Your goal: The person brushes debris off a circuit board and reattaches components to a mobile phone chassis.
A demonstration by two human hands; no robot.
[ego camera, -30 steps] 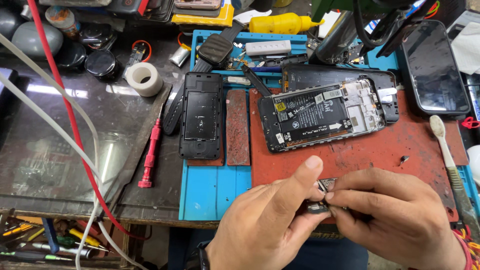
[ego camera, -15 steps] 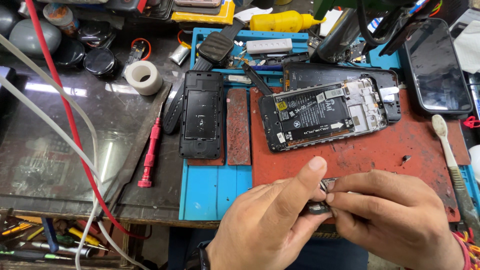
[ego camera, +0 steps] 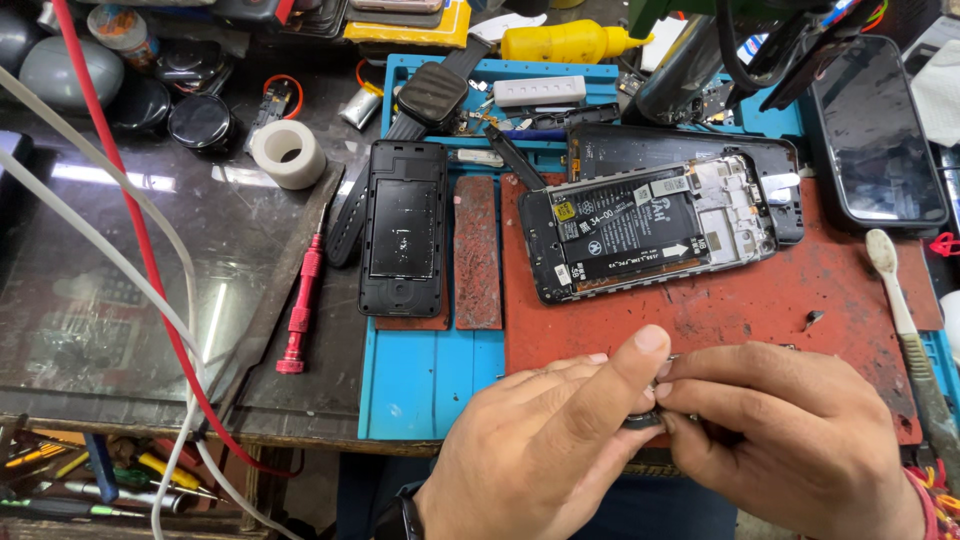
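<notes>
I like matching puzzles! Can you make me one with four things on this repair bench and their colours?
Things:
1. screwdriver
2. squeeze bottle
3. roll of tape
4. work mat

Colours:
A. white
B. blue
C. red
D. yellow

Right pairs: 1-C, 2-D, 3-A, 4-B

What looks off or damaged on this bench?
The opened phone lies askew on the stained, pitted red mat, its back off and battery exposed. A toothbrush lies at the mat's right edge. Both hands pinch a small part.
</notes>
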